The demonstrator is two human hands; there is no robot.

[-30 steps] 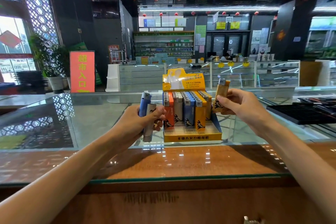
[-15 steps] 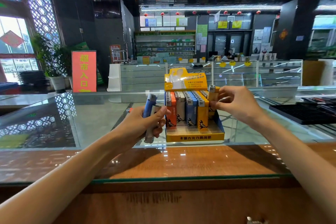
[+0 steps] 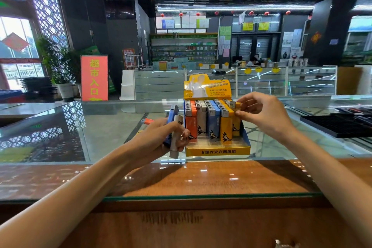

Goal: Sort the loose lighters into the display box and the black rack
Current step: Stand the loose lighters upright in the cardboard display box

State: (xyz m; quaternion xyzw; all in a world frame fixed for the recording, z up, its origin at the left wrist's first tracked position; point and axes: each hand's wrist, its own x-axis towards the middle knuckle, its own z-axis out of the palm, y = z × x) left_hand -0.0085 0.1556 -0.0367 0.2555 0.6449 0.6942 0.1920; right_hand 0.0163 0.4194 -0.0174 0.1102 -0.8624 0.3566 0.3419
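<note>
A yellow and blue display box (image 3: 217,150) stands on the glass counter, filled with rows of orange, white, blue and yellow lighters. My right hand (image 3: 263,115) pinches a yellow lighter (image 3: 236,121) that stands in the box's right column. My left hand (image 3: 161,139) grips a blue lighter (image 3: 172,116) and a white lighter (image 3: 176,137) just left of the box. An orange lighter (image 3: 148,121) lies loose on the glass behind my left hand. The black rack (image 3: 340,126) lies at the right edge.
The glass counter (image 3: 96,133) has a wooden front strip (image 3: 201,179) near me. More glass showcases (image 3: 261,80) stand behind. A red sign (image 3: 94,77) and a potted plant (image 3: 58,62) are at the far left.
My right hand has carried the yellow lighter down from beside the box into its right column. My left hand has stayed beside the box with its two lighters.
</note>
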